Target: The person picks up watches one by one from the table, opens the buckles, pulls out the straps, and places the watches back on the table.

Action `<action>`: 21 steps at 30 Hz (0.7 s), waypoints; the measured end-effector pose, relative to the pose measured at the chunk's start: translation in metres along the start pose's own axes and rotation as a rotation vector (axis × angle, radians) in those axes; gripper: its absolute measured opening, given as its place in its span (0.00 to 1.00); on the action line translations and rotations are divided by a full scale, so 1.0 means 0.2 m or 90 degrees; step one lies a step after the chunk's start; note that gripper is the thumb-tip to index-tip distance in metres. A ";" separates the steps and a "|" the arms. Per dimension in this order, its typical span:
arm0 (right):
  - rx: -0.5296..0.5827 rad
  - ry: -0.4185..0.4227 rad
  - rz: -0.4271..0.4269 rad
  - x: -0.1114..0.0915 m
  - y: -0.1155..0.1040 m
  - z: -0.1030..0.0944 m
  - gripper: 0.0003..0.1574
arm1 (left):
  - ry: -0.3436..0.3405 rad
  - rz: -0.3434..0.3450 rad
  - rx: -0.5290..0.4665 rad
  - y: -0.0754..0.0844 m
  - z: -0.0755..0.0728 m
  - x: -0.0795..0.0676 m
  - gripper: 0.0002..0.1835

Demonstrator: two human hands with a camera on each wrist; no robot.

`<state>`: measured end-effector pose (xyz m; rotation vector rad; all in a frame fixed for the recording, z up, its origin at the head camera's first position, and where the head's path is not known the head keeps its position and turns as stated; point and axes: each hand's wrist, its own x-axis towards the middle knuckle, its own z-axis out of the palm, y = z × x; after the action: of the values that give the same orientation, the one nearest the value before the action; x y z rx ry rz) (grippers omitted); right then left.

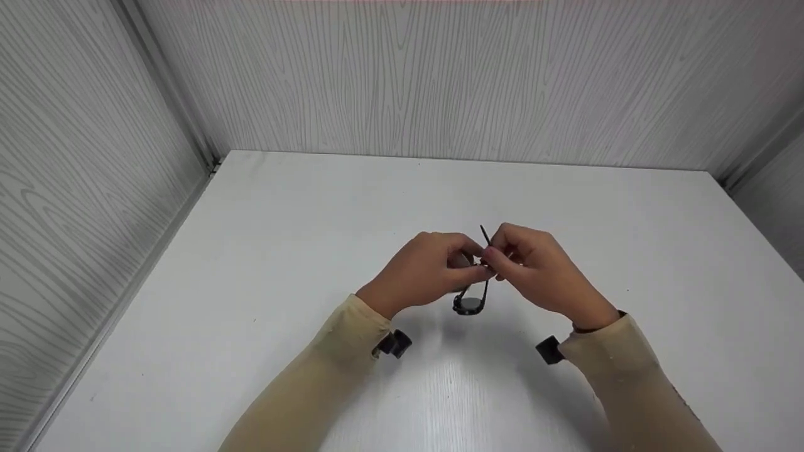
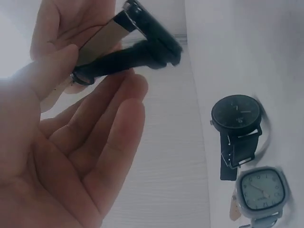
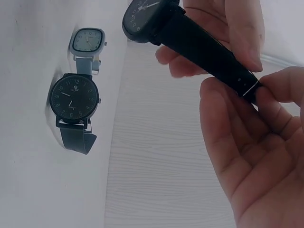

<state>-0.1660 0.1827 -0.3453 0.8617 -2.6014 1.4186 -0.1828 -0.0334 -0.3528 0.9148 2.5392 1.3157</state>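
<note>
Both hands are at a wristwatch (image 1: 468, 306) with a dark face and a black strap, raised over the table. Its dial hangs lowest, with the strap looped up to the fingers. My left hand (image 1: 418, 273) pinches the strap between thumb and fingers. Close beside it, my right hand (image 1: 543, 270) pinches the strap near its buckle end; one strap tip sticks up past the fingers. In the right wrist view the black strap (image 3: 204, 52) runs from the dial to a metal bar at the right fingertips. Fingers partly hide the buckle.
Two more watches lie on a white surface in the wrist views: a round black watch (image 3: 74, 97) and a squarish pale blue-grey watch (image 3: 88, 40). The white table (image 1: 314, 207) is bounded by wood-grain panels (image 1: 402, 75) at the back and sides.
</note>
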 end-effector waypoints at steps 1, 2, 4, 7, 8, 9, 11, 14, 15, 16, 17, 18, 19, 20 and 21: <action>-0.011 0.002 -0.012 0.00 0.00 0.00 0.11 | -0.003 -0.018 -0.017 0.00 0.00 0.00 0.15; -0.024 0.005 -0.023 0.00 0.00 0.00 0.10 | -0.003 -0.032 -0.027 0.01 0.00 0.00 0.13; -0.046 0.013 -0.042 0.01 0.00 0.01 0.11 | 0.002 -0.045 -0.036 0.01 0.00 0.00 0.10; -0.059 0.023 -0.056 0.01 0.00 0.01 0.12 | 0.010 -0.034 -0.048 0.01 0.00 0.00 0.07; -0.061 0.025 -0.060 0.01 0.00 0.01 0.11 | 0.013 -0.024 -0.050 0.01 0.00 0.00 0.06; -0.062 0.027 -0.062 0.01 0.00 0.01 0.11 | 0.016 -0.014 -0.056 0.01 0.00 0.00 0.06; -0.061 0.033 -0.058 0.01 0.00 0.01 0.08 | 0.020 0.001 -0.079 0.00 0.00 -0.01 0.04; -0.062 0.033 -0.034 0.01 0.00 0.00 0.04 | 0.036 0.016 -0.121 -0.01 -0.01 -0.01 0.04; -0.058 0.029 -0.020 0.01 0.00 0.00 0.04 | 0.041 0.020 -0.137 -0.01 -0.01 -0.01 0.04; -0.055 0.022 -0.005 0.01 0.00 0.00 0.04 | 0.045 0.024 -0.151 -0.01 -0.01 -0.01 0.05; -0.052 0.013 0.008 0.01 0.00 -0.01 0.05 | 0.049 0.028 -0.161 -0.01 -0.01 -0.01 0.06; -0.049 0.002 0.023 0.01 0.01 -0.01 0.05 | 0.051 0.032 -0.166 -0.01 -0.02 -0.01 0.07; -0.042 -0.010 0.034 0.00 0.01 -0.01 0.05 | 0.052 0.035 -0.170 -0.01 -0.02 -0.01 0.08; -0.034 -0.021 0.043 0.00 0.01 -0.02 0.06 | 0.052 0.038 -0.172 -0.01 -0.02 0.00 0.08; -0.020 -0.030 0.049 0.00 0.01 -0.02 0.06 | 0.051 0.039 -0.171 -0.01 -0.02 0.00 0.09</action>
<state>-0.1678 0.1854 -0.3439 0.8100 -2.7118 1.3866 -0.1844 -0.0373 -0.3513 0.9061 2.3281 1.6921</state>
